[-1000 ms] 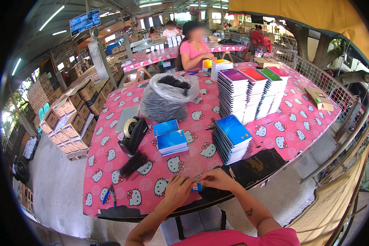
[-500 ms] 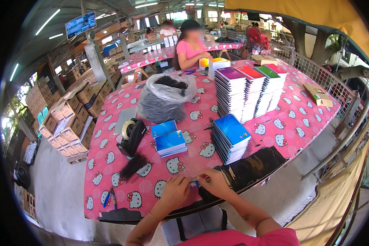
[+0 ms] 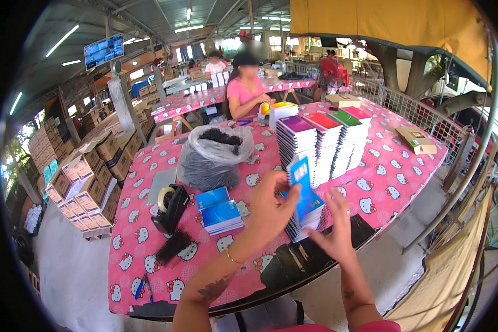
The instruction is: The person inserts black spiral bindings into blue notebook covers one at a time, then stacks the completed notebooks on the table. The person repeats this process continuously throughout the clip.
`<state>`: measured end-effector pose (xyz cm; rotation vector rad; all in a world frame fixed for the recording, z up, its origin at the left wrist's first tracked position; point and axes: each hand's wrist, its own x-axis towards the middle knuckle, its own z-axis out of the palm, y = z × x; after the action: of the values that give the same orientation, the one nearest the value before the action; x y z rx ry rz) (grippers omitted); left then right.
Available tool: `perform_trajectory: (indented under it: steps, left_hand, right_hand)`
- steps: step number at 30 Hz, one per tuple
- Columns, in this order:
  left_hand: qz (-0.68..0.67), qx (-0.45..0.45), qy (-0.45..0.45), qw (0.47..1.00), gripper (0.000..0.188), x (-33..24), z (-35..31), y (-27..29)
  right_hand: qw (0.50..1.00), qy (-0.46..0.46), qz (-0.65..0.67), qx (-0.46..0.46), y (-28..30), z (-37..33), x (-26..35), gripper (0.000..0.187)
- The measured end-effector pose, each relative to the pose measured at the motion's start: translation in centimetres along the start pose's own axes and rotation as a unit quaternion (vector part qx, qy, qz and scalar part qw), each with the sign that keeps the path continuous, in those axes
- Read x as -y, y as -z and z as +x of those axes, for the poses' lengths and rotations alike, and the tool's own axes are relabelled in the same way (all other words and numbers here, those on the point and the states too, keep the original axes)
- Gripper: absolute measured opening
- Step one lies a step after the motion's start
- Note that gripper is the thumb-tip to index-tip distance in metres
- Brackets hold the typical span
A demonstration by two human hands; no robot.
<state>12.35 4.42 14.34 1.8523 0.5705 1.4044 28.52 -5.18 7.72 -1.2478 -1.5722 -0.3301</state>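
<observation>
My left hand (image 3: 272,203) grips a small blue spiral notebook (image 3: 301,172) between thumb and fingers, holding it upright and a little tilted over a stack of blue spiral notebooks (image 3: 297,231). Beside that stack on the right is my right hand (image 3: 339,228), its fingers spread and nothing in it. Part of the stack is hidden behind the hands. Two side-by-side piles of blue booklets (image 3: 221,217) lie left of my left hand. At the near edge, a dark worn patch (image 3: 299,260) shows on the pink patterned table cover (image 3: 210,282).
To the left are a black tape dispenser (image 3: 171,210), a bundle of thin black strands (image 3: 173,247), pens (image 3: 144,289) and a plastic bag of black material (image 3: 213,160). Tall notebook stacks (image 3: 326,146) stand beyond my hands. A person in pink (image 3: 243,91) handles yellow-covered notebooks across the table.
Both hands have risen from the near table edge and moved right to the blue stack. A blue notebook is now in my left hand; my right hand has opened.
</observation>
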Motion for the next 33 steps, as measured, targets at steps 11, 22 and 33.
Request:
perform_trajectory:
  steps: [11,22,33]
  left_hand:
    - [0.072,0.056,-0.108,0.990,0.031,3.9,4.2,-1.9]
    - [0.258,0.012,-0.178,0.949,0.023,14.6,4.1,-0.3]
    - [0.485,0.079,-0.081,0.867,0.028,17.5,-9.7,17.1]
  right_hand:
    - [0.863,-0.150,0.471,-0.102,-2.8,1.7,-0.9,0.073]
    - [0.987,0.004,-0.146,0.062,-3.8,0.3,-1.4,0.055]
    - [0.984,0.028,-0.170,0.051,-7.0,-0.3,-2.0,0.042]
